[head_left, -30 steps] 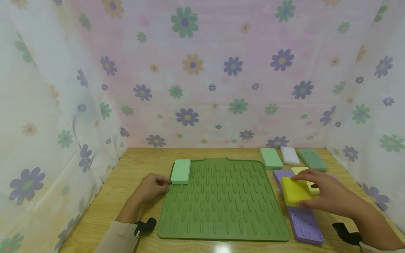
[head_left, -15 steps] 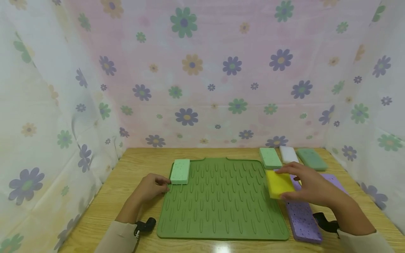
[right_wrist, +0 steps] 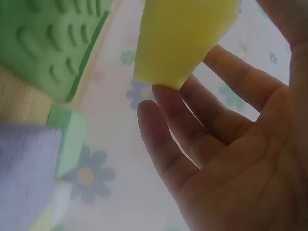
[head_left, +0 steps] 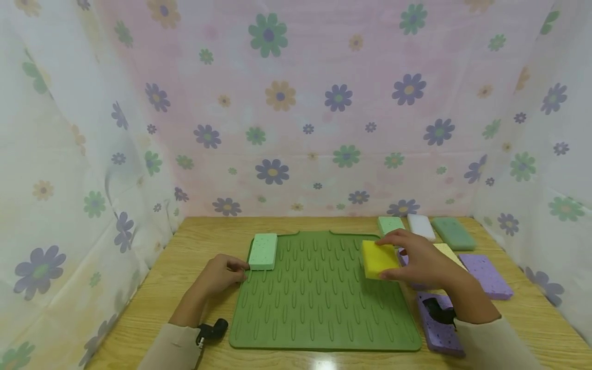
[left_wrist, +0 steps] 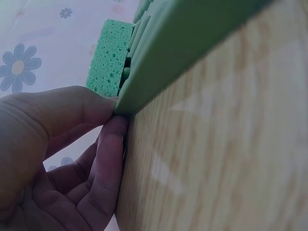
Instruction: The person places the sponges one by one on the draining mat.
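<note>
My right hand (head_left: 421,259) grips a bright yellow sponge (head_left: 378,260) by its edges, thumb on the near side and fingers on the far side. It hangs above the right part of a green ridged silicone mat (head_left: 319,303). In the right wrist view the yellow sponge (right_wrist: 180,43) is between the fingers, the thumb mostly out of frame. My left hand (head_left: 221,276) pinches the mat's left edge, with thumb and index finger at the rim (left_wrist: 144,77) in the left wrist view. A light green sponge (head_left: 263,252) lies on the mat's back left corner, beside those fingertips.
Right of the mat lie purple sponges (head_left: 486,276), a pale yellow sponge (head_left: 449,253) partly behind the right arm, a white sponge (head_left: 421,227), a darker green sponge (head_left: 454,234) and another light green one. Floral cloth (head_left: 319,113) walls the wooden table (head_left: 203,231) at back and sides.
My right hand has carried the yellow sponge leftward from over the purple sponges to above the mat, uncovering the pale yellow sponge. The left hand stays at the mat's edge.
</note>
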Demonstrator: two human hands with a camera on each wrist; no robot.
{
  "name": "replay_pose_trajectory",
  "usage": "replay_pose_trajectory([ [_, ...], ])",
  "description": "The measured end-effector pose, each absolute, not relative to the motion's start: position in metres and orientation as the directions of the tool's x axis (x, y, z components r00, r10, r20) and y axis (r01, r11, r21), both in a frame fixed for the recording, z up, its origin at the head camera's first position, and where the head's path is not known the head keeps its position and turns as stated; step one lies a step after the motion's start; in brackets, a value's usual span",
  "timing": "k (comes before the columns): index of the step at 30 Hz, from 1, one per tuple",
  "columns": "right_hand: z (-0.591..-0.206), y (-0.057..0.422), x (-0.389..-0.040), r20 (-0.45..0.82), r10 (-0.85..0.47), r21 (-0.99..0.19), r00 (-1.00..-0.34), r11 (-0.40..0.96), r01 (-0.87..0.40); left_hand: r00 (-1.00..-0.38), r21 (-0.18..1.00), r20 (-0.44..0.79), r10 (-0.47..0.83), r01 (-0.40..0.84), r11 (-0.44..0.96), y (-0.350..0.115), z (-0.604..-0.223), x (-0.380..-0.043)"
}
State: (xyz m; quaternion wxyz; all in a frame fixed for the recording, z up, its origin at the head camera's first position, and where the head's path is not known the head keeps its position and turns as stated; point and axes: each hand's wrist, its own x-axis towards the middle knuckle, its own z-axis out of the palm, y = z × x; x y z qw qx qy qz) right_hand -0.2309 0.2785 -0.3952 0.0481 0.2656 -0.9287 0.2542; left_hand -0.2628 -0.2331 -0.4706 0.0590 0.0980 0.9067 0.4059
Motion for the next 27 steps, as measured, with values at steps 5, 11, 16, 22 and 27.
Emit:
replay_pose_trajectory([
  [5, -0.398, 0.26, -0.241, 0.199, -0.466, -0.495, -0.862, 0.712, -0.498, -0.975, 0.745, -0.034, 0.22, 0.123, 0.655, -0.233, -0.47, -0.262],
  [11, -0.403, 0.238, -0.251, 0.215, -0.466, -0.488, -0.858, 0.709, -0.508, -0.971, 0.75, -0.032, 0.237, 0.134, 0.648, -0.234, -0.469, -0.263],
  [16, -0.406, 0.221, -0.257, 0.206, -0.457, -0.504, -0.865, 0.709, -0.494, -0.97, 0.754, -0.036, 0.241, 0.132, 0.643, -0.234, -0.471, -0.263],
  [22, -0.412, 0.199, -0.266, 0.197, -0.448, -0.54, -0.872, 0.693, -0.478, -0.972, 0.751, -0.035, 0.232, 0.128, 0.648, -0.234, -0.473, -0.264],
  [27, -0.412, 0.175, -0.272, 0.194, -0.412, -0.569, -0.89, 0.692, -0.444, -0.975, 0.743, -0.034, 0.218, 0.122, 0.659, -0.234, -0.473, -0.265],
])
